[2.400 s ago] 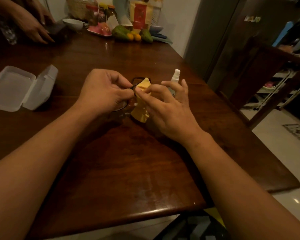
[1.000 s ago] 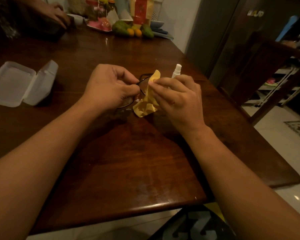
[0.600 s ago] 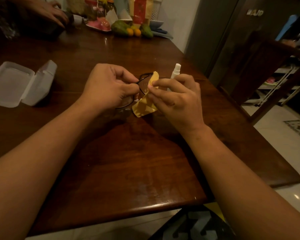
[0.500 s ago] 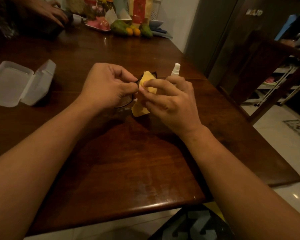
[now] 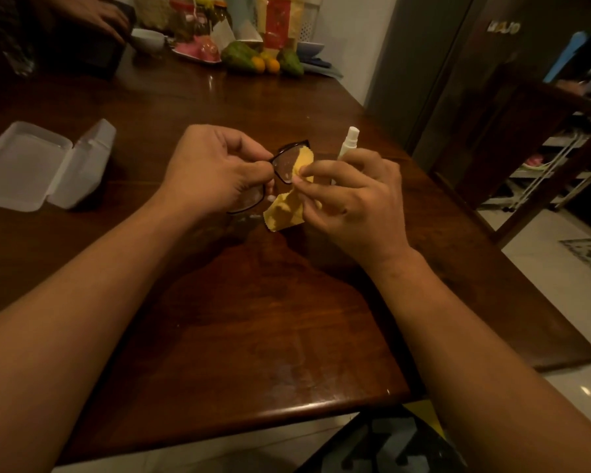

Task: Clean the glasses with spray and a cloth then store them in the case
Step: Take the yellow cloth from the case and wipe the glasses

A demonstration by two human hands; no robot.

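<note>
Above the middle of the dark wooden table (image 5: 253, 336), my left hand (image 5: 212, 169) grips the dark-framed glasses (image 5: 285, 162) near the bridge. One lens sticks up between my hands; the other is mostly hidden under my left hand. My right hand (image 5: 352, 199) pinches the yellow cloth (image 5: 287, 209) against the upper lens with thumb and fingertips, and the rest of the cloth hangs down. A small white spray bottle (image 5: 348, 141) stands just behind my right hand. The translucent white case (image 5: 41, 169) lies open at the left.
At the far end of the table are fruit (image 5: 253, 59), a white bowl (image 5: 149, 39), jars and packets. Another person's hand (image 5: 99, 15) rests at the far left. A dark wooden chair (image 5: 526, 138) stands at the right edge. The table's front edge is close to me.
My right hand's fingers have kept rubbing the cloth over the lens, sliding back toward the right so more of the lens shows. My left hand holds the frame steady.
</note>
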